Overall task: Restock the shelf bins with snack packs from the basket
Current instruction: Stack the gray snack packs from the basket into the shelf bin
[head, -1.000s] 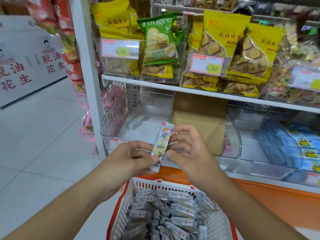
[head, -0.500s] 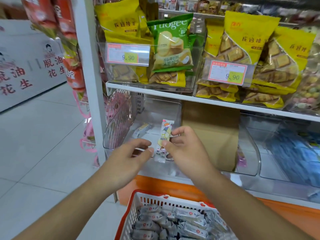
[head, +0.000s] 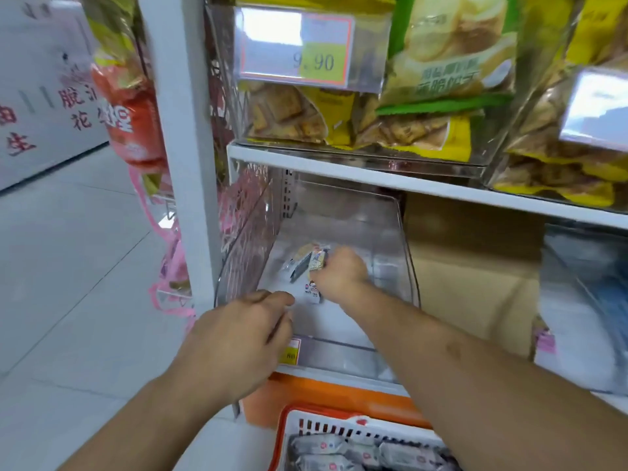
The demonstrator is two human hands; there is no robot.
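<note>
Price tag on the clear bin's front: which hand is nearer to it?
Left. The left hand hovers right beside the price tag, partly covering it; the right hand is deeper inside the clear bin, holding a snack pack.

one head-worn view, close in, faces forward and down into the clear shelf bin (head: 339, 232), basket (head: 339, 423) at the near edge.

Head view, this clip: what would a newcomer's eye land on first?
Probably the right hand, reaching into the clear plastic shelf bin on the lower shelf and gripping a small printed snack pack beside another pack already lying there. The left hand hangs at the bin's front edge, holding nothing. Bottom centre, the red-rimmed white plastic basket holds grey wrapped packs.
</note>
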